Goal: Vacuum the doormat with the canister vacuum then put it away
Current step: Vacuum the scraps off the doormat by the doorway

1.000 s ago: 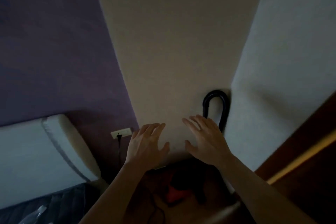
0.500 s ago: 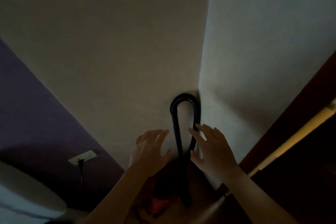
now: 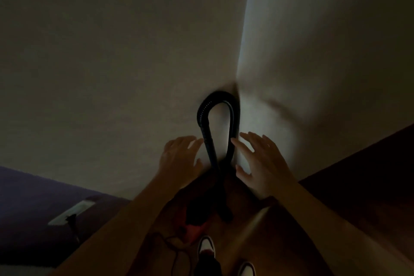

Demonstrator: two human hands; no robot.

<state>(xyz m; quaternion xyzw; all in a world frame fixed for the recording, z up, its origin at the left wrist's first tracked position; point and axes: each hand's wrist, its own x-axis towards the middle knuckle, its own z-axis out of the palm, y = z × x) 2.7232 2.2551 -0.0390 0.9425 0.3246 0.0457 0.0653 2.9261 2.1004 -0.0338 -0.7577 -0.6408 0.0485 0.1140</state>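
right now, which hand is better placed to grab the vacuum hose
Right, narrowly. The right hand is open with its index fingertip at the right strand of the black hose, thumb spread below, ready to close. The left hand is also open but blurred, just short of the other strand.

Open gap between both hands, hose loop point(image 3: 218, 119) (black) inside it.
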